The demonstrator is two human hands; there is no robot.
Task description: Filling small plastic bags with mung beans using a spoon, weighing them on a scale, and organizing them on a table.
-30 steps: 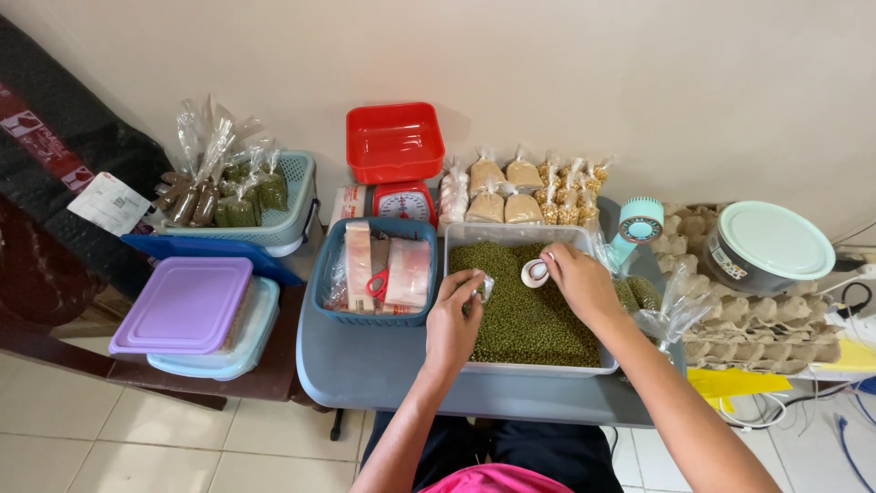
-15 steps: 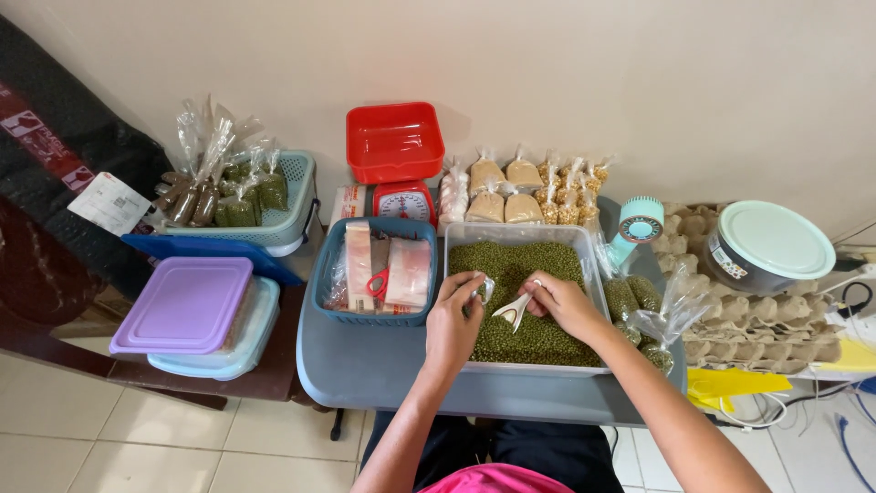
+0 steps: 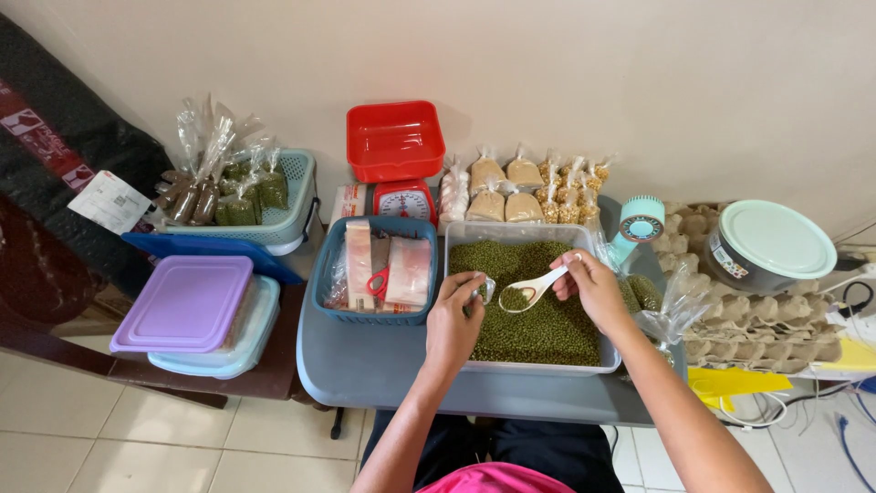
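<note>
At the far left two lidded plastic boxes are stacked on a dark wooden bench, the upper with a smooth purple lid [image 3: 187, 301], the lower pale blue [image 3: 239, 342]; behind them a light green basket [image 3: 294, 196] holds knotted clear bags of brown and green contents, too bunched to count; on the grey table [image 3: 365, 365] a blue basket [image 3: 327, 274] carries wrapped packs and red-handled scissors [image 3: 380, 281]; behind it stands a red kitchen scale [image 3: 404, 199] topped by a square red tray [image 3: 395, 139]; the left hand [image 3: 453, 327] reaches forward over the near rim of the clear rectangular tub [image 3: 538, 367], fingers curled and pinched shut on a small clear bag [image 3: 486, 290]; the tub is filled with small green beans [image 3: 547, 319]; the right hand [image 3: 595, 288] comes in from the right, fingers closed round the handle of one white plastic spoon [image 3: 534, 289], its bowl loaded with beans and held just beside the bag; farther right a round tin with a pale green lid [image 3: 771, 245] sits on grey egg cartons [image 3: 762, 319].
</note>
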